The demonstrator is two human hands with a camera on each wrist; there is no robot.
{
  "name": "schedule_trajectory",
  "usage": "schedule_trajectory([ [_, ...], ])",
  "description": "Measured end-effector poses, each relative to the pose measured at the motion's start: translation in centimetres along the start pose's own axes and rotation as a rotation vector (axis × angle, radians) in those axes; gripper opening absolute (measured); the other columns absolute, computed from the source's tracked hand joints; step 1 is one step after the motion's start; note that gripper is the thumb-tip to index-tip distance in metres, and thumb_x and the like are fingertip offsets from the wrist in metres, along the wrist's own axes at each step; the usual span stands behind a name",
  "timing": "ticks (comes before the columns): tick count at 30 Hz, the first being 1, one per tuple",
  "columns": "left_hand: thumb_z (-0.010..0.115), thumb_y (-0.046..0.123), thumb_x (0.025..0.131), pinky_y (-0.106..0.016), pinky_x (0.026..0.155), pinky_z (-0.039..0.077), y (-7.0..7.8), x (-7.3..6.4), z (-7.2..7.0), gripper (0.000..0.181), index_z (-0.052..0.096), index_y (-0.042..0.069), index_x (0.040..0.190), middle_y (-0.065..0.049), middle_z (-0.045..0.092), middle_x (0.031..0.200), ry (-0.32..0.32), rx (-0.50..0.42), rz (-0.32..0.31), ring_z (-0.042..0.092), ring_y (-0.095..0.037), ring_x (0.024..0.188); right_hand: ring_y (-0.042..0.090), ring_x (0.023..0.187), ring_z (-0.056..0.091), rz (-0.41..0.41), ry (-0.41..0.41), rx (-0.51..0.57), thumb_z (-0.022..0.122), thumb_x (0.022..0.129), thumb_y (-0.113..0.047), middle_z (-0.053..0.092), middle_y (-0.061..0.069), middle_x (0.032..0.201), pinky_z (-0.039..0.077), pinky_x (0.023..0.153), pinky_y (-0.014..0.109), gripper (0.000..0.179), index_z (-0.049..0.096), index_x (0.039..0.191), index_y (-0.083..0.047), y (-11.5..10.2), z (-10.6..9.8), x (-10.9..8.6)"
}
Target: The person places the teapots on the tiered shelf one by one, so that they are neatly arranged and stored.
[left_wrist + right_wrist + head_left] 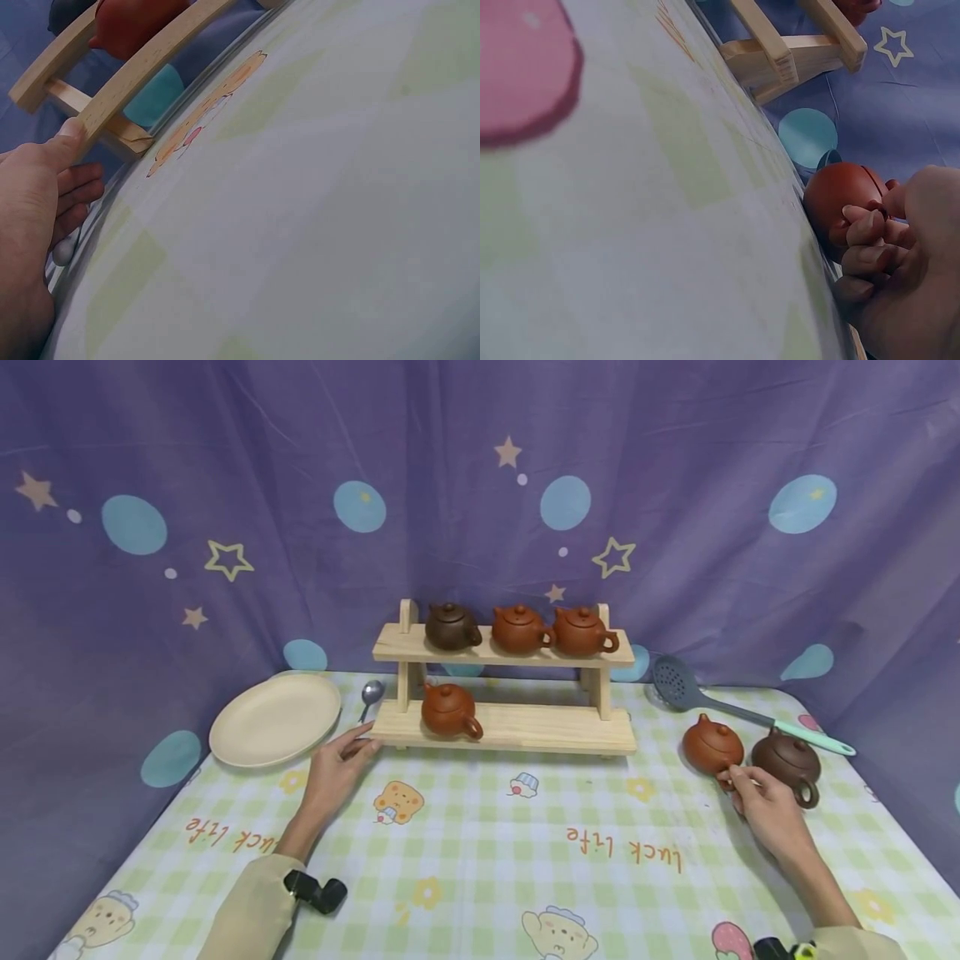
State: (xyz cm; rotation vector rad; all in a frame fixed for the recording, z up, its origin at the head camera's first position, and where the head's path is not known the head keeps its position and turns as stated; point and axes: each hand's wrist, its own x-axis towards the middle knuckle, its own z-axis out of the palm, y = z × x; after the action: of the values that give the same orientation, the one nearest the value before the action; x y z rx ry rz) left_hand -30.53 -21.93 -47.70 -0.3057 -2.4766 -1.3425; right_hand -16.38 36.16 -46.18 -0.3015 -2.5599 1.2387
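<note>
At the right of the table, my right hand (770, 810) pinches the handle of a reddish-brown teapot (712, 747), which appears to sit upright on the cloth. The right wrist view shows the fingers (870, 255) curled at that handle, partly covering it. A dark brown teapot (786, 762) stands just beside this hand. My left hand (335, 777) holds the left end of a two-tier wooden shelf (540, 727), thumb on the lower board's edge. On the upper board are a dark teapot (450, 628) and two reddish ones (519, 631); another reddish teapot (448, 710) rests below.
An oval cream plate (273, 722) lies at the left, with a metal spoon (371, 693) between it and the shelf. Behind the right-hand teapots lies a slotted skimmer (678, 685) with a mint handle. A checked cloth (480, 860) covers the table; a purple curtain (465, 427) hangs behind.
</note>
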Motion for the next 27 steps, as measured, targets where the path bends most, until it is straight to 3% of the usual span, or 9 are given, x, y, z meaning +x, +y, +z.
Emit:
schedule_trajectory([
  [8, 0.07, 0.038, 0.1, -0.021, 0.087, 0.05, 0.07, -0.04, 0.01, 0.05, 0.065, 0.011, 0.141, -0.012, 0.077, 0.11, 0.006, 0.004, -0.008, 0.073, -0.027, 0.101, 0.009, 0.069, 0.048, 0.01, -0.01, 0.005, 0.039, 0.114, -0.035, 0.055, 0.007, 0.08, 0.039, 0.057, 0.027, 0.049, 0.062, 0.116, 0.009, -0.13, 0.01, 0.09],
  [16, 0.07, 0.038, 0.101, -0.042, 0.093, 0.053, 0.07, -0.09, 0.08, 0.049, 0.064, 0.011, 0.141, -0.012, 0.077, 0.109, 0.006, 0.008, -0.013, 0.073, -0.027, 0.101, 0.009, 0.071, 0.047, 0.011, 0.0, -0.025, 0.037, 0.114, -0.034, 0.055, 0.007, 0.082, 0.038, 0.058, 0.027, 0.047, 0.062, 0.111, 0.007, -0.05, 0.09, 0.1],
  [23, 0.07, 0.036, 0.101, -0.017, 0.085, 0.049, -0.07, 0.02, 0.0, 0.048, 0.065, 0.012, 0.141, -0.011, 0.077, 0.11, -0.005, -0.018, -0.014, 0.073, -0.025, 0.102, 0.008, 0.075, 0.05, -0.039, 0.037, -0.09, 0.035, 0.115, -0.032, 0.061, 0.013, 0.091, 0.041, 0.061, 0.022, 0.046, 0.062, 0.109, 0.005, 0.15, 0.06, 0.09],
  [27, 0.071, 0.035, 0.101, -0.017, 0.087, 0.048, -0.03, 0.03, -0.03, 0.047, 0.065, 0.012, 0.141, -0.011, 0.077, 0.111, -0.008, -0.022, -0.013, 0.073, -0.026, 0.103, 0.009, 0.074, 0.05, -0.056, 0.058, -0.113, 0.033, 0.115, -0.032, 0.06, 0.013, 0.089, 0.041, 0.06, 0.022, 0.046, 0.061, 0.109, 0.004, 0.24, 0.0, 0.02],
])
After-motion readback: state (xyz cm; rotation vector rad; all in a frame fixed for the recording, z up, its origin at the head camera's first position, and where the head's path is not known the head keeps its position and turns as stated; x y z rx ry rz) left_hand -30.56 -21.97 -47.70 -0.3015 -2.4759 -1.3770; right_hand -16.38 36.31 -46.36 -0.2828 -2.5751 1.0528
